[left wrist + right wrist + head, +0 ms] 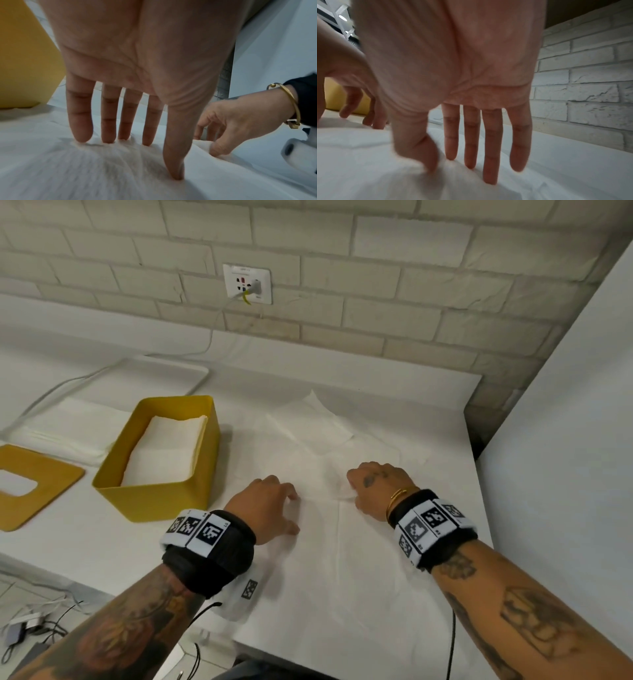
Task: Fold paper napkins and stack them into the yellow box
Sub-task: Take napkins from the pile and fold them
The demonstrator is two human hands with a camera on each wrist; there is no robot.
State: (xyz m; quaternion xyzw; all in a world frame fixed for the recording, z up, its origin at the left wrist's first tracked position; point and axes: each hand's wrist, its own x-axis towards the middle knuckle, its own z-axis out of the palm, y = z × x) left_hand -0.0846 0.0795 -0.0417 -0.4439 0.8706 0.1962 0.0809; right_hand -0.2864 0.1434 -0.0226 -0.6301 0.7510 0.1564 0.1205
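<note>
Both grips flat, fingers straight: left hand (270, 501), right hand (373, 486) press napkin (329, 474) | white-on-white edges indistinct | yellow box (161, 498) beside

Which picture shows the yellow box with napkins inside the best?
The head view: the whole yellow box shows, open, with folded napkins stacked inside. The left wrist view catches only a blurred yellow wall; the right wrist view only a yellow sliver behind the left hand.
</note>
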